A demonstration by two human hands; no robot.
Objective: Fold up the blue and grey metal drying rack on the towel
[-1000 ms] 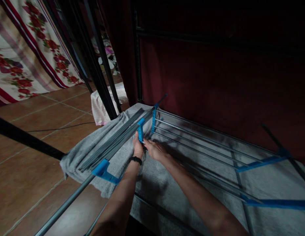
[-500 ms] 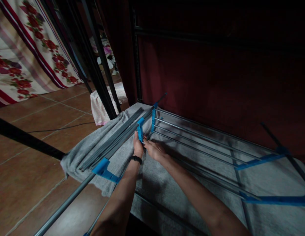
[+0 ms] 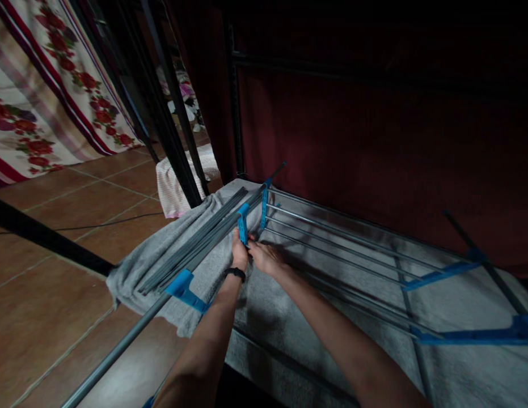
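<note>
A metal drying rack with grey rods (image 3: 340, 238) and blue plastic brackets lies flat on a grey blanket (image 3: 272, 306). My left hand (image 3: 239, 253), with a dark wristband, is closed around the frame just below a blue bracket (image 3: 243, 222). Beside it on the right, my right hand (image 3: 264, 256) pinches the end of a grey rod where it meets that bracket. A bundle of loose grey rods (image 3: 195, 243) lies to the left of my hands on the blanket.
Brown floor tiles (image 3: 55, 294) spread to the left. A folded pinkish cloth (image 3: 178, 181) lies behind black metal posts (image 3: 174, 113). A floral curtain (image 3: 38, 102) hangs at far left, a dark red wall (image 3: 374, 141) stands behind the rack. More blue brackets (image 3: 442, 274) sit at right.
Both hands stay at the same blue bracket; the view has drifted slightly, and my right fingers have crept a little closer to the bracket.
</note>
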